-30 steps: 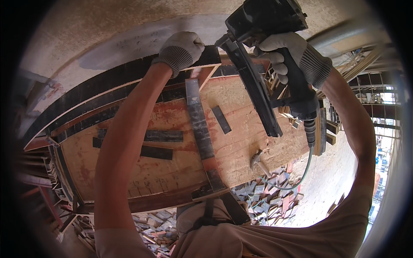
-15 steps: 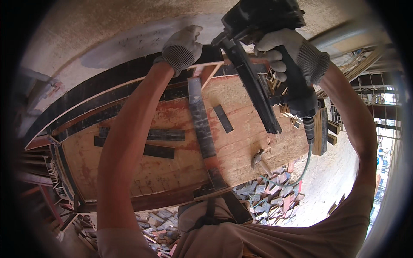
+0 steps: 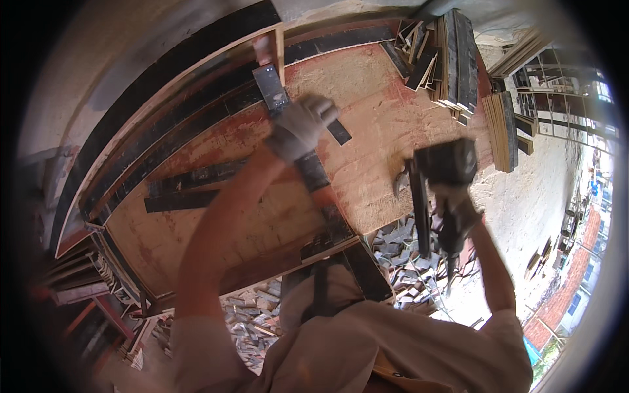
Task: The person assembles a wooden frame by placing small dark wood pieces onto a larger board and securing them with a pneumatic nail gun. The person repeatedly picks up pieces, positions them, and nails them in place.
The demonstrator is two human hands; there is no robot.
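My right hand (image 3: 455,203), in a pale glove, is closed round the handle of a black nail gun (image 3: 447,162). The tool hangs over the right front corner of the plywood panel (image 3: 367,78), its long magazine slanting down. My left hand (image 3: 304,126), gloved too, hovers over the dark wooden strip (image 3: 314,171) that crosses the panel. Its fingers are smeared by motion, so whether it grips anything does not show. Just right of those fingers lies a short dark wood piece (image 3: 339,133). A hammer (image 3: 398,183) lies partly hidden behind the nail gun.
A curved dark-faced form (image 3: 177,62) runs along the panel's far left side. Stacked strips (image 3: 458,59) stand at the far right, with another bundle (image 3: 501,131) nearby. Loose dark strips (image 3: 180,196) lie under my left forearm. Wood offcuts (image 3: 252,321) litter the floor below.
My right hand has brought the nail gun down and nearer from the far edge. The left hand has come back from the wall side to the crossing strip. The view has shifted too.
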